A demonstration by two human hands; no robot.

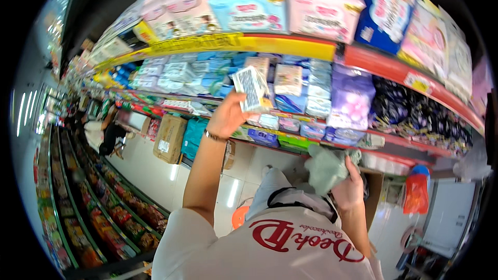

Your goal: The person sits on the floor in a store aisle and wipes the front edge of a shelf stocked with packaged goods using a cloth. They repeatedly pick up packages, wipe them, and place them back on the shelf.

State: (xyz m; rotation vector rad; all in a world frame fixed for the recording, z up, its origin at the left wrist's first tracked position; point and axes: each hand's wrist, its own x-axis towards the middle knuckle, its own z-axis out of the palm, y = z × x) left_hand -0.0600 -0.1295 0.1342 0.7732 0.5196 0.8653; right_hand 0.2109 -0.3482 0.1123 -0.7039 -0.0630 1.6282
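My left hand (228, 116) reaches up to the middle shelf, its fingers closed on a small white packet (250, 91) with dark print on its face. Just behind that packet stand similar packs, among them a beige and white pack (288, 79) to its right. Lower down on the right, my right hand (348, 189) grips a crumpled grey-green cloth (324, 168), which hangs beside my waist in front of the lowest shelf. Whether the cloth is fabric or thin plastic, I cannot tell.
Large pink, blue and white packs (251, 6) line the upper shelf. A purple bag (350, 101) stands right of the small packs. A cardboard box (170, 138) sits on the floor, left. Beyond it are another aisle shelf (111, 223) and people. An orange-red bag (416, 192) is at right.
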